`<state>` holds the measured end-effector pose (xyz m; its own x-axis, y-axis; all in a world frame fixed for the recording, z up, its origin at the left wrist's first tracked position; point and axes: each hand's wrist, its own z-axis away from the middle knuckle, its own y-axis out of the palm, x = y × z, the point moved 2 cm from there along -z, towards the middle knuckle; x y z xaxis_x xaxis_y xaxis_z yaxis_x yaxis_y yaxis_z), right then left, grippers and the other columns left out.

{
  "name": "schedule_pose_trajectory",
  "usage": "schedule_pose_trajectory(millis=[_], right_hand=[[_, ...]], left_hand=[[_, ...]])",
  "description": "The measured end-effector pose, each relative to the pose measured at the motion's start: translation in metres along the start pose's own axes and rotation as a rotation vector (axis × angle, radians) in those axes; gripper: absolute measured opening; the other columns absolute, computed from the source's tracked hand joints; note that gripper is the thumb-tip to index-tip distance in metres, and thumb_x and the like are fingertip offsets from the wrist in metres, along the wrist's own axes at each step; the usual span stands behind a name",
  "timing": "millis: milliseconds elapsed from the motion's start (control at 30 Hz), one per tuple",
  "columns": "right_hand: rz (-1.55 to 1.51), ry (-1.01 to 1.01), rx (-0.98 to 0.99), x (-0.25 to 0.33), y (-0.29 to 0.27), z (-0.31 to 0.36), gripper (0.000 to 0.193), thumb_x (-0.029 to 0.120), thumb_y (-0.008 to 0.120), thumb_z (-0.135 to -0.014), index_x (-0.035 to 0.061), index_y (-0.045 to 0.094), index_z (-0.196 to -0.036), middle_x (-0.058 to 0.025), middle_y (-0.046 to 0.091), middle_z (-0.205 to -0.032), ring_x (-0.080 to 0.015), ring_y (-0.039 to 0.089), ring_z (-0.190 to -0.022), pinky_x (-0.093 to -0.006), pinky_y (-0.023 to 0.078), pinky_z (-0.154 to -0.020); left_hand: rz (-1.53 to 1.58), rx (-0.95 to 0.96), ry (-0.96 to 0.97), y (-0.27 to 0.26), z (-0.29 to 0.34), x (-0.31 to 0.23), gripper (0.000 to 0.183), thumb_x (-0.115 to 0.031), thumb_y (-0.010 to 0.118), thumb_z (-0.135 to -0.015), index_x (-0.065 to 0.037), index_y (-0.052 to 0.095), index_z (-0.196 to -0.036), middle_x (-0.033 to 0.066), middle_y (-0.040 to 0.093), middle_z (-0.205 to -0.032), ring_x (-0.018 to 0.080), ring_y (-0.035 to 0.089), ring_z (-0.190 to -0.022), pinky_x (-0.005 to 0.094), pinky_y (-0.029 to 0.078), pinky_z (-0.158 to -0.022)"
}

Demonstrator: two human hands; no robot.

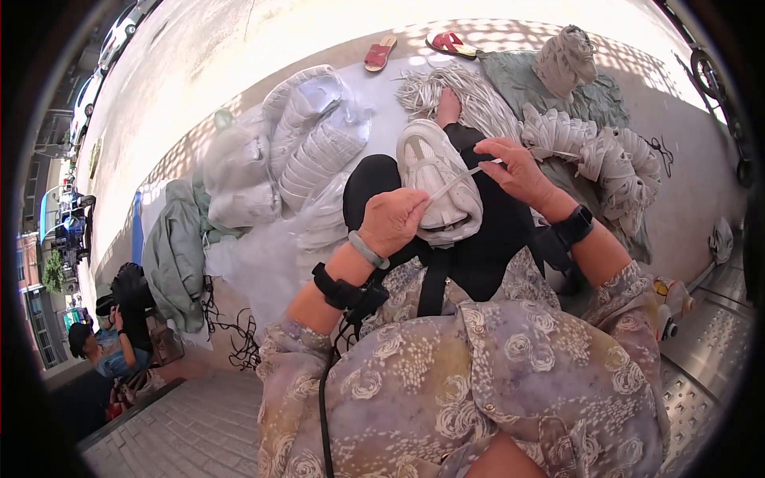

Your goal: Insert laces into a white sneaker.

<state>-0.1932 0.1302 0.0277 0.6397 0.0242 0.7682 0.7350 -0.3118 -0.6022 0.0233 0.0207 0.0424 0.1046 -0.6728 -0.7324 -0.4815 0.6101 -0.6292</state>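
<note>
A white sneaker (420,151) rests on my lap between my black-clad legs, its toe pointing away from me. Across its top a thin white shoelace (461,182) is stretched on a slant. At the near left side of the sneaker, my left hand (393,220) is closed, pinching one part of the lace. Farther off on the right, my right hand (519,177) holds the other part between thumb and fingers, raised a little off the shoe. The fingertips of the left hand are partly hidden by its own knuckles.
Loose white laces (478,94) lie heaped beyond my knees. Plastic-wrapped stacks of white shoe parts (315,155) stand left; tied bundles (610,159) lie right on green cloth. Red sandals (380,54) are at the far side. A person (119,350) sits at far left. Black cords (233,328) trail nearby.
</note>
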Motion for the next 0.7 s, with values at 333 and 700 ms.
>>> schedule_pose_trajectory(millis=[333, 700], right_hand=[[-0.027, -0.020, 0.386, 0.059, 0.025, 0.000, 0.026, 0.027, 0.059, -0.082, 0.0023, 0.060, -0.091, -0.0142, 0.058, -0.067, -0.0303, 0.058, -0.063, -0.0342, 0.045, -0.057], [-0.007, -0.025, 0.415, 0.016, 0.036, 0.036, 0.011, 0.020, 0.060, -0.076, 0.0091, 0.061, -0.079, -0.0122, 0.059, -0.069, -0.0315, 0.059, -0.068, -0.0383, 0.046, -0.060]], left_hand=[[-0.140, 0.135, 0.063, 0.009, -0.008, -0.008, 0.017, -0.020, 0.058, -0.077, -0.006, 0.057, -0.068, 0.0113, 0.057, -0.066, 0.0300, 0.058, -0.059, 0.0369, 0.047, -0.052], [-0.169, 0.170, -0.194, 0.013, 0.011, 0.006, 0.032, -0.024, 0.060, -0.078, -0.005, 0.052, -0.102, 0.0160, 0.060, -0.080, 0.0315, 0.060, -0.070, 0.0381, 0.048, -0.059]])
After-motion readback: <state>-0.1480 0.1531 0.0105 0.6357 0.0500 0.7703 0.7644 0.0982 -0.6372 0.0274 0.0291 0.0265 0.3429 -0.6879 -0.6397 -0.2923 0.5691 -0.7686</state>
